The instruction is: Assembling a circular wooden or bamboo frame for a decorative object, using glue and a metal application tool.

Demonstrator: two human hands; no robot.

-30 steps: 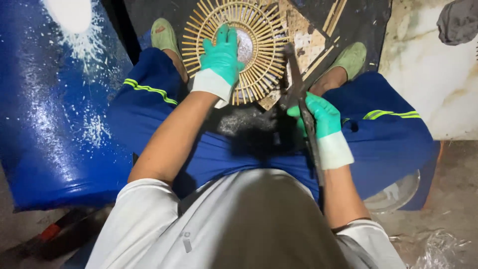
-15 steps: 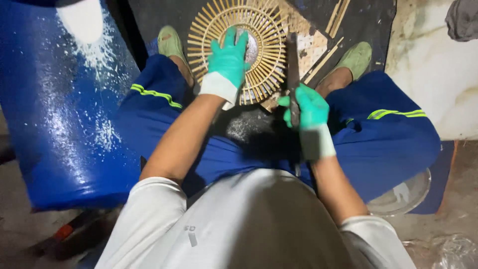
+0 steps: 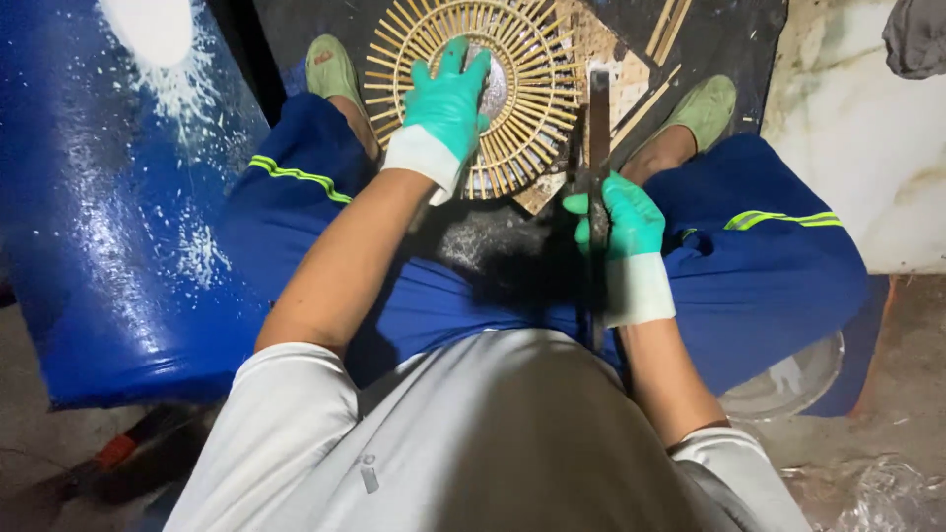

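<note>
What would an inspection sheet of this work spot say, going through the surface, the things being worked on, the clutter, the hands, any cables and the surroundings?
Surface: dark, dirty floor between the seated person's feet.
Job's things: round woven disc of thin pale spokes, lying flat; a long dark blade, pointing away from the person beside the disc.
Clutter: loose pale strips and a flat board scrap beyond the disc.
Hands: left hand, green-gloved, pressed flat on the disc; right hand, green-gloved, closed around the blade.
Cables: nothing seen.
Surroundings: blue drum splashed white on the left; pale stained slab on the right; clear dish low right.
</note>
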